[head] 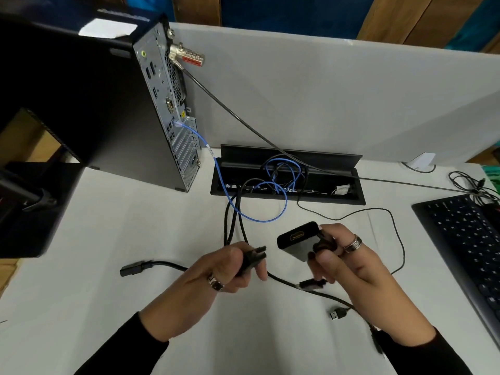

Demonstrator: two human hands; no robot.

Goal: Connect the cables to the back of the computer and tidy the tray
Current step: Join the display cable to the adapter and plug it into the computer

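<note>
The black computer [113, 109] stands at the left with its grey back panel [173, 115] facing right; a blue network cable [221, 182] is plugged into it. My left hand [224, 269] grips a black cable plug [257, 257], its end pointing right. My right hand [341, 255] holds a black adapter box [296, 239] with its socket facing the plug, a small gap between them. A short lead with a black connector [311, 285] hangs below that hand. The open cable tray [286, 177] sits in the desk behind, full of blue and black wires.
A combination lock [186, 54] and its steel cable [270, 136] run from the computer across the tray to the right. A loose power plug [132, 269] and a USB plug [338, 313] lie on the white desk. A black keyboard [465, 253] is at the right, a monitor base [24, 201] at the left.
</note>
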